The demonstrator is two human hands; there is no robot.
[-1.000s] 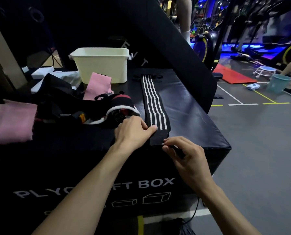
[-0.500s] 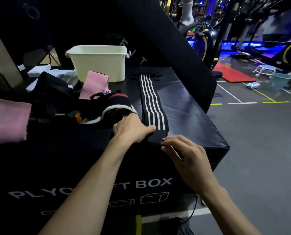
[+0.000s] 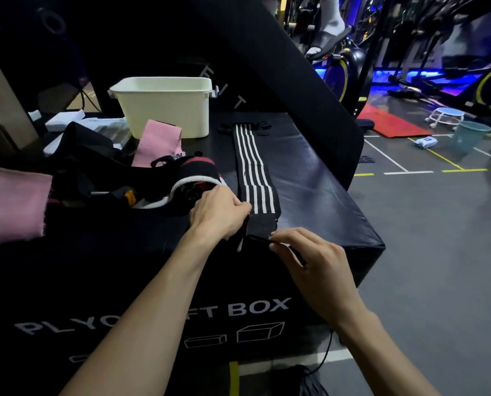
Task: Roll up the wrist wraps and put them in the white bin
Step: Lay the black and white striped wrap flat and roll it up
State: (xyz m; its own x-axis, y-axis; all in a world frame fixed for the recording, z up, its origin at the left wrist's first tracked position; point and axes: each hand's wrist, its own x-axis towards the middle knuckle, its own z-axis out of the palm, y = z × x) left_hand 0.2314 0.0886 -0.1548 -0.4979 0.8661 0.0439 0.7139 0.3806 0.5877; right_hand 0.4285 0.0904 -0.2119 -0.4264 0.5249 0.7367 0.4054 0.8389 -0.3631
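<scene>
Two pink cloth pieces lie at the left of the plyo box top, w/ a heap of black straps between them. The white bin stands at the far edge; its inside is not visible. One black wrist wrap w/ four white stripes lies flat from the bin side to the near edge; bare box top is on its right. Left hand fingers curl and pinch its near end; right hand fingertips pinch the near corner.
</scene>
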